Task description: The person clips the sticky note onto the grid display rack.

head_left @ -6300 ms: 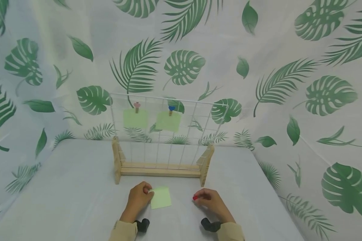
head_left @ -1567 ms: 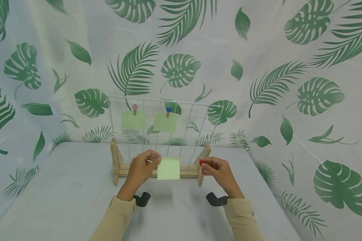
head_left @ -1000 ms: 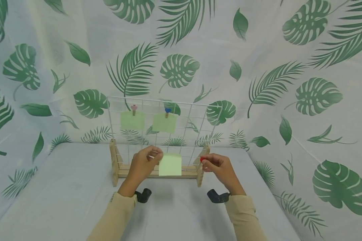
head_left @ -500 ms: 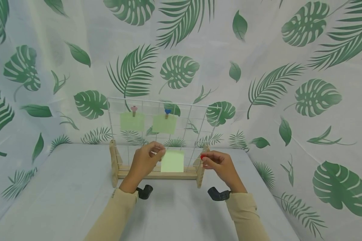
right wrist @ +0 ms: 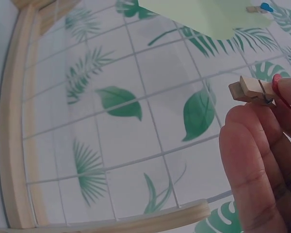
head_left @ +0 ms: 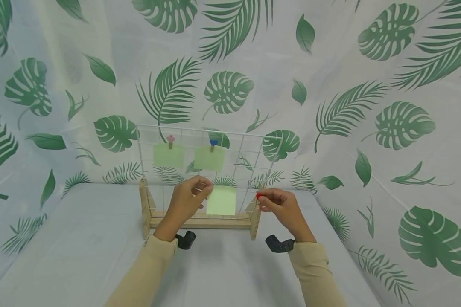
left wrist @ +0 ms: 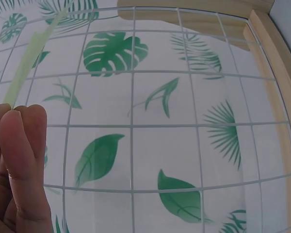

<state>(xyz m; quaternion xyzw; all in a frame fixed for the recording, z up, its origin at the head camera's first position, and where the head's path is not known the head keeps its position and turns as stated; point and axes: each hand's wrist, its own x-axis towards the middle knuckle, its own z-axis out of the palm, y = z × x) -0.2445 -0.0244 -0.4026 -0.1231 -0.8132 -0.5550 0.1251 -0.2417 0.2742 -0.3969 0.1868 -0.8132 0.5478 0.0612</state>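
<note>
My left hand (head_left: pixel 188 199) pinches the left edge of a pale green sticky note (head_left: pixel 221 200), held up before the wire grid (head_left: pixel 247 158). In the left wrist view the note (left wrist: pixel 26 63) appears nearly edge-on between thumb and finger. My right hand (head_left: pixel 284 207) pinches a small wooden clothespin (right wrist: pixel 252 90) with a red top, right of the note. Two more green notes hang on the grid's upper part: one (head_left: pixel 168 156) under a pink-topped clothespin (head_left: pixel 170 141), the other (head_left: pixel 208 159) under a blue heart clothespin (head_left: pixel 213 144).
The grid stands in a wooden base (head_left: pixel 215 223) with upright side pieces, on a white-covered table (head_left: pixel 80 238). A leaf-patterned cloth (head_left: pixel 276 85) hangs behind and at the sides. Each wrist wears a black camera mount (head_left: pixel 279 244).
The green note was lifted from the table by my left hand and has since risen slightly up and to the right. My right hand has come up too, still pinching the clothespin.
</note>
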